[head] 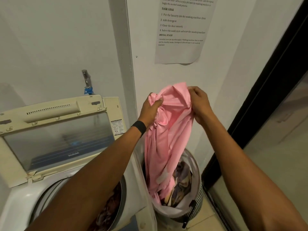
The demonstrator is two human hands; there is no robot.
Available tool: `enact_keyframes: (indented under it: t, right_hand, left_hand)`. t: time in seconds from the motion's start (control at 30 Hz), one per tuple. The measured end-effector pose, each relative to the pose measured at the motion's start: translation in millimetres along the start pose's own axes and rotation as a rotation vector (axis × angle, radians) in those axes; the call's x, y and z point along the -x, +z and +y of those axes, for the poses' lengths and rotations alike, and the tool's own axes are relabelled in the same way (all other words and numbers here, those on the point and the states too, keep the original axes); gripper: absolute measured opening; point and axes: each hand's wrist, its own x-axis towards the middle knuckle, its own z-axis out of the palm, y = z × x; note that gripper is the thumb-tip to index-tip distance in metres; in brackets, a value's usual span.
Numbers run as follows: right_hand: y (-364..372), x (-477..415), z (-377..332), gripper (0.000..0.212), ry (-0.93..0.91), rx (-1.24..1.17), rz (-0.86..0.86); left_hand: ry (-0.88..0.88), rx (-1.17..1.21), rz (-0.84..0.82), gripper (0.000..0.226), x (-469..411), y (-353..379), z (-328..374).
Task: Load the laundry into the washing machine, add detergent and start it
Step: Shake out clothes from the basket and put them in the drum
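Above the basket [198,194], left hand [150,110] and right hand [200,104] both grip the pink cloth [165,144] tight — best lift its tail clear before swinging to the washer [20,202].

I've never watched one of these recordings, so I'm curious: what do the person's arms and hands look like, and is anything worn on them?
Both forearms are bare up to the frame's edge, with no sleeves in sight. The left hand and right hand wear no gloves. A plain black band circles the left wrist; the right wrist carries nothing.
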Motion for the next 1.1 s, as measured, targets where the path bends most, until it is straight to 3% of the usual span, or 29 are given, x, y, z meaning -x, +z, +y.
enact_keyframes:
  t: [0.07,0.13,0.27,0.37,0.53,0.7,0.93,1.1]
  right_hand:
    - [3.2,-6.6,-8.9,0.007,0.126,-0.064,-0.126]
    - [14.5,-7.7,-1.2,0.021,0.162,0.012,-0.149]
    - [31.5,2.4,31.7,0.024,0.001,0.037,0.025]
    - [29.3,23.0,66.3,0.042,-0.139,0.105,0.184]
    - [33.7,63.3,103.3,0.021,-0.188,0.287,0.057]
    - [10.9,44.4,95.6,0.020,-0.001,0.029,0.170]
    - [-44.9,0.7,6.3,0.011,-0.122,0.289,-0.176]
    - [-23.5,-20.4,-31.1,0.023,-0.008,0.196,-0.357]
  left_hand:
    - [-0.038,0.066,-0.038,0.052,0.5,6.4,7.6]
    - [-0.042,0.065,-0.072,0.059,4.4,19.4,18.2]
    - [0.032,0.009,0.066,0.041,2.9,34.4,17.9]
    - [0.089,-0.053,0.174,0.024,-1.4,31.3,17.9]
    - [0.084,-0.116,0.107,0.016,-5.6,30.0,17.1]
    - [0.163,-0.213,0.054,0.017,-3.2,16.1,11.6]
    - [0.223,-0.257,0.076,0.015,-3.5,-6.9,6.2]
    - [0.148,-0.078,-0.104,0.048,1.7,14.4,18.5]
